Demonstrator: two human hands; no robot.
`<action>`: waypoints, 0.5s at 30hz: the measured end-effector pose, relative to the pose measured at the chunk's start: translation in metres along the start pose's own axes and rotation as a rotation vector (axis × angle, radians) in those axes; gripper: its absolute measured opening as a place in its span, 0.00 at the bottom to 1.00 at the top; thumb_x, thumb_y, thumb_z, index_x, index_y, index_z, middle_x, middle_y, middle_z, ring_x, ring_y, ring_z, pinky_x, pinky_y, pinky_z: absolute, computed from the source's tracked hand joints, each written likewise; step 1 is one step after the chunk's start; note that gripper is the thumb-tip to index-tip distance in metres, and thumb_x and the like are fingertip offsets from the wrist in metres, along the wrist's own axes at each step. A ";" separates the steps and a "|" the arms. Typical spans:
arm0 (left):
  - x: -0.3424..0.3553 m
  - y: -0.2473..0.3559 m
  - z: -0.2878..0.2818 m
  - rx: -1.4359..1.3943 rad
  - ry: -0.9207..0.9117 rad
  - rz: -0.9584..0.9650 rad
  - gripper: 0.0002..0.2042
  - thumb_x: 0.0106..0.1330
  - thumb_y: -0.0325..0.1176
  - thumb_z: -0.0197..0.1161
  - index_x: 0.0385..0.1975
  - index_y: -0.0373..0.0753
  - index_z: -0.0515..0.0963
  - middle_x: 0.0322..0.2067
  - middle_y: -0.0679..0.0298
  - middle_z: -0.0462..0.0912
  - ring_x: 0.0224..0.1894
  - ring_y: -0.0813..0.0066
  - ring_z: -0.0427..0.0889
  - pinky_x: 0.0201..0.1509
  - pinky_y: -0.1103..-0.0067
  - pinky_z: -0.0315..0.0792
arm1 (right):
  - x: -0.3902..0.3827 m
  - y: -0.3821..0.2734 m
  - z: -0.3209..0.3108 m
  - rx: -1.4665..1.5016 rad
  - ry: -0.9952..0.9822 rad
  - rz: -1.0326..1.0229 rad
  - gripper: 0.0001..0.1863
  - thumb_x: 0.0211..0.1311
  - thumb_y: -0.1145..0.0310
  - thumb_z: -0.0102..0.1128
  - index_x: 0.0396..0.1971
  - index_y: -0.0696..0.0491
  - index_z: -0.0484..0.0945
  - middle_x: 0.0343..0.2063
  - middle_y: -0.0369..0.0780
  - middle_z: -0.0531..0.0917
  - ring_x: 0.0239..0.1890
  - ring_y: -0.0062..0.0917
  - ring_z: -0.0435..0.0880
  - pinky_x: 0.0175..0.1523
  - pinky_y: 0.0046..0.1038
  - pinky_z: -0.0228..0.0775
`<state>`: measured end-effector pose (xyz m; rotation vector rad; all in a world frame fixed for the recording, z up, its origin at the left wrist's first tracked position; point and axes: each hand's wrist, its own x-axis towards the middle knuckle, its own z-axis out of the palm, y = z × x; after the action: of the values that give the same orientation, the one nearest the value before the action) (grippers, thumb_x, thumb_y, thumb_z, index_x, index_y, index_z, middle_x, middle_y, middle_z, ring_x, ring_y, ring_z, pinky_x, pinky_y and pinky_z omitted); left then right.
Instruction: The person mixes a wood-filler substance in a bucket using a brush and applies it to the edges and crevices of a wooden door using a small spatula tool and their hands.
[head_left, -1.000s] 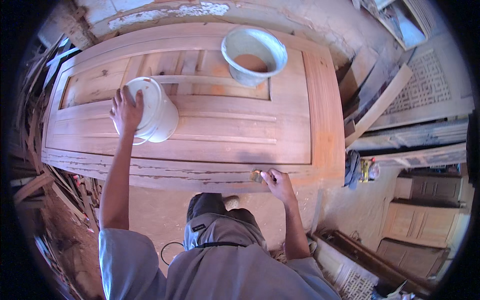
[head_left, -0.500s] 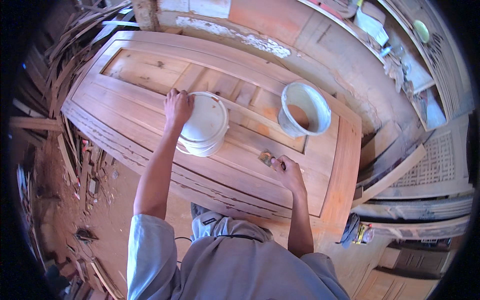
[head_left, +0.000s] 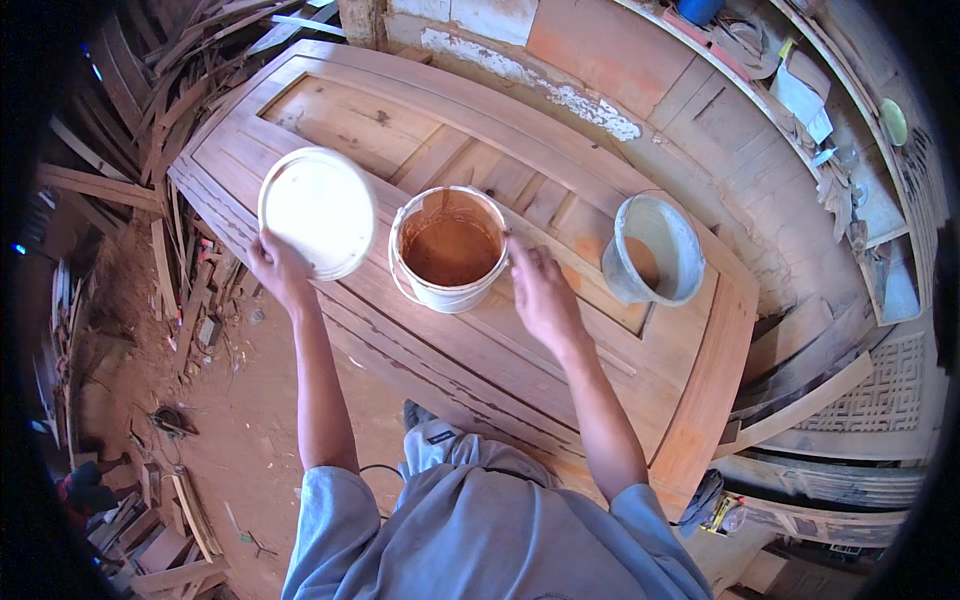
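Lid [head_left: 318,208] looks light and stiff, so the left hand [head_left: 283,272] gripping its rim seems fine; can't tell whether the right hand [head_left: 546,300] grips anything.

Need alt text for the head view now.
The left hand holds a round white lid beside an open white bucket of reddish-brown material; the right hand is near the bucket's rim. A grey bucket stands farther right on the same panelled wooden door.
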<state>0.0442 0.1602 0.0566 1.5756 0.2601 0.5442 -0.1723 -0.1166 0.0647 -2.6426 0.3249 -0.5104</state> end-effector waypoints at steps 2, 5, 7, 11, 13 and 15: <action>0.009 -0.052 -0.011 -0.204 0.048 -0.158 0.17 0.73 0.36 0.50 0.49 0.25 0.70 0.40 0.50 0.79 0.41 0.66 0.80 0.46 0.73 0.76 | -0.011 -0.005 0.008 -0.376 -0.259 0.006 0.33 0.60 0.77 0.51 0.67 0.45 0.61 0.48 0.53 0.76 0.42 0.43 0.82 0.43 0.43 0.75; 0.040 -0.148 -0.026 -0.378 0.013 -0.465 0.16 0.70 0.30 0.49 0.53 0.26 0.68 0.43 0.50 0.78 0.43 0.62 0.81 0.45 0.69 0.78 | -0.018 -0.023 0.001 -0.325 -0.201 0.034 0.40 0.56 0.77 0.53 0.71 0.43 0.55 0.47 0.51 0.77 0.42 0.43 0.82 0.46 0.44 0.75; 0.033 -0.194 -0.015 -0.487 -0.022 -0.648 0.16 0.68 0.27 0.48 0.54 0.26 0.68 0.44 0.49 0.78 0.44 0.61 0.81 0.45 0.69 0.79 | -0.019 -0.022 -0.003 -0.305 -0.260 0.066 0.40 0.56 0.78 0.53 0.71 0.44 0.55 0.48 0.51 0.76 0.43 0.43 0.82 0.48 0.43 0.75; 0.010 -0.201 0.034 -0.528 0.035 -0.783 0.17 0.64 0.23 0.48 0.53 0.27 0.70 0.42 0.50 0.79 0.41 0.60 0.82 0.39 0.68 0.79 | -0.022 -0.012 -0.011 -0.150 -0.370 0.135 0.35 0.61 0.74 0.51 0.70 0.45 0.57 0.49 0.54 0.76 0.44 0.48 0.81 0.47 0.45 0.76; 0.005 -0.202 0.047 -0.448 -0.040 -0.780 0.17 0.64 0.23 0.48 0.52 0.28 0.71 0.42 0.51 0.79 0.40 0.59 0.82 0.37 0.69 0.79 | -0.034 -0.014 -0.018 0.017 -0.298 0.150 0.31 0.65 0.72 0.50 0.69 0.46 0.59 0.52 0.54 0.76 0.45 0.50 0.81 0.47 0.45 0.77; -0.005 -0.204 0.066 -0.358 -0.204 -0.675 0.15 0.63 0.24 0.52 0.50 0.28 0.72 0.42 0.51 0.79 0.41 0.59 0.82 0.37 0.66 0.80 | -0.040 -0.004 -0.023 0.100 -0.254 0.197 0.25 0.67 0.68 0.50 0.64 0.48 0.63 0.52 0.50 0.77 0.46 0.49 0.81 0.47 0.45 0.77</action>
<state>0.1048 0.1181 -0.1448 1.0921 0.4835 -0.0959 -0.2171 -0.1093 0.0744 -2.5071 0.4598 -0.1218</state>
